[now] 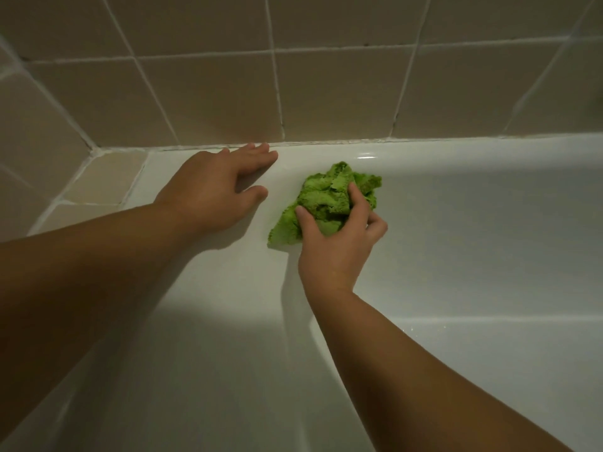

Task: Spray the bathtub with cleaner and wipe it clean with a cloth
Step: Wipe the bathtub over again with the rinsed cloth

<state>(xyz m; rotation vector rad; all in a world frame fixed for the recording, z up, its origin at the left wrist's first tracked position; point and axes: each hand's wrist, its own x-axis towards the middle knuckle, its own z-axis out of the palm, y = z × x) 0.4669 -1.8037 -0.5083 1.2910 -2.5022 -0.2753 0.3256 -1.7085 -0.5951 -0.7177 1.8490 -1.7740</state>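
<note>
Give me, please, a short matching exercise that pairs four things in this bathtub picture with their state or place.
Things:
1. left hand
2. right hand
3. cloth
4. wall tiles

States or places:
A. green and crumpled, lying against the white bathtub
B. beige with pale grout, above the tub's rim
C. fingers straight, resting flat near the tub's far edge
D. fingers curled, gripping something

Pairs: 1-C, 2-D, 3-A, 4-B

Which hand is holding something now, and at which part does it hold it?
The right hand grips the green cloth by its bunched middle, against the tub wall. The left hand holds nothing; it rests flat on the rim.
</note>
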